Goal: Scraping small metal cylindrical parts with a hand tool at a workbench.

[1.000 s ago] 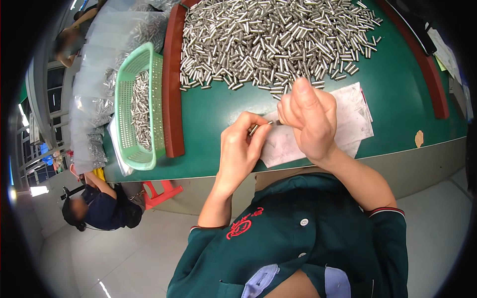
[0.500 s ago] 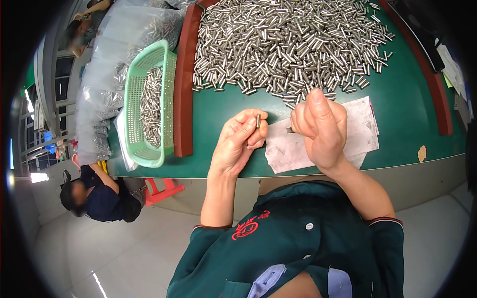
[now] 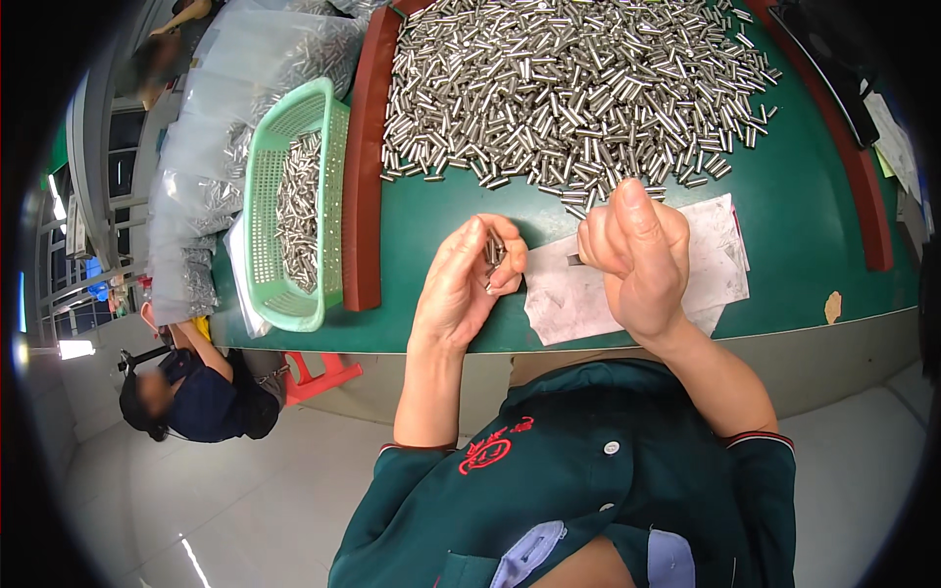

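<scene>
My left hand (image 3: pixel 459 279) is curled round several short metal pins (image 3: pixel 494 251), which show between the thumb and the bent fingers. My right hand (image 3: pixel 642 260) is closed in a fist above a smudged pale sheet (image 3: pixel 716 245), its thumb pointing away from me. Out of the fist's left side sticks the end of a small dark metal piece (image 3: pixel 574 261); the rest of it is hidden by the fingers. Beyond both hands spreads a big heap of loose shiny metal pins (image 3: pixel 559 88) on the green table (image 3: pixel 441 211).
Left of a brown raised strip (image 3: pixel 363 196) stands a light green basket (image 3: pixel 333 196) holding more pins. Clear bags of metal parts (image 3: pixel 211 127) lie farther left. Another brown strip (image 3: pixel 872 211) borders the right. One co-worker (image 3: pixel 211 392) sits near a red stool (image 3: pixel 328 380).
The pin at my left fingertips has gone down into the hand, where several pins now show, and the thumb has lifted. My right hand has hardly moved.
</scene>
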Tool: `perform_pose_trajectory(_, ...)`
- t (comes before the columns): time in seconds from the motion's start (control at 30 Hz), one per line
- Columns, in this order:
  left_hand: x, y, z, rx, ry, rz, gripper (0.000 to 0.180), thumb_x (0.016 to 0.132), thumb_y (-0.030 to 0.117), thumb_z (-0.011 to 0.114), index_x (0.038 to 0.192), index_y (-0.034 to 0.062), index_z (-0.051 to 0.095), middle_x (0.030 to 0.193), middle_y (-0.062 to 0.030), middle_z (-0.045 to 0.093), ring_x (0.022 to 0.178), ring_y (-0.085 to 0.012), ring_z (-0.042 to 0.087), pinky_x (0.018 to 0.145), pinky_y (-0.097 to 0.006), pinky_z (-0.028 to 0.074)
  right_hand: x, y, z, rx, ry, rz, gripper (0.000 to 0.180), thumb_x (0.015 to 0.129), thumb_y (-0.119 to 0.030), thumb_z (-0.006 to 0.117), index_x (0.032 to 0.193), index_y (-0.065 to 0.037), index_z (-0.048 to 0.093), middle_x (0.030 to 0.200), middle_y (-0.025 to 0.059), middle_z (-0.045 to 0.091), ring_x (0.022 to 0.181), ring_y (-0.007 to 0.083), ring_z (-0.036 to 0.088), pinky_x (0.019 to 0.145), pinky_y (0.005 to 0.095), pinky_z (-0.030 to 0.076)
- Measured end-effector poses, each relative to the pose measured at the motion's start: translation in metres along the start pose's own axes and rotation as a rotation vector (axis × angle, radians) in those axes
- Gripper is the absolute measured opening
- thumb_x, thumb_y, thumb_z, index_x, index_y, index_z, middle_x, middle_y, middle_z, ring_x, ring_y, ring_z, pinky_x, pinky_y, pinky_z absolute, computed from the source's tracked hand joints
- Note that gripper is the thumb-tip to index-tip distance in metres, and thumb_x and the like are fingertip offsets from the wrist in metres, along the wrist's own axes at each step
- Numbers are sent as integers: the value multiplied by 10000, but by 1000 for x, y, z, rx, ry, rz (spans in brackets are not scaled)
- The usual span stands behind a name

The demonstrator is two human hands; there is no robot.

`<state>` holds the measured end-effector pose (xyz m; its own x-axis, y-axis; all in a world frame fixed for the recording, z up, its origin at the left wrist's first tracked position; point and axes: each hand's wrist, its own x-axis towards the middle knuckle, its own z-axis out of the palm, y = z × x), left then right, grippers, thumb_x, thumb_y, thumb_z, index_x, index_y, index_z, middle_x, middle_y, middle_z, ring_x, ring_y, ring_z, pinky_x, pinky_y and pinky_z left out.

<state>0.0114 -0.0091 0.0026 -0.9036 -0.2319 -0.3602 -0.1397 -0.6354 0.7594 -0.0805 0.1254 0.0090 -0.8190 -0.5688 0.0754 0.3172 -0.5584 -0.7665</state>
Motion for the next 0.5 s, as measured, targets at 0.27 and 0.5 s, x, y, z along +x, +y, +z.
perform_pose_trajectory(0.27,22,9,-9,1095,350,508,136,734,97,641,738,11,535,513,14,381,461,-71,366,437,-215,290,-3,3,-2,92,-24,-18,399,906,-169,363,526,-81,282,470,-50,234,422,42,195,392,224,165)
perform_pose_trajectory(0.5,30,3,-5,1546,400,580,114,711,66,632,786,22,559,445,-46,363,374,-136,330,402,-270,291,-2,2,-3,111,-6,-8,404,907,-177,359,522,-79,286,461,-45,244,421,45,199,395,228,172)
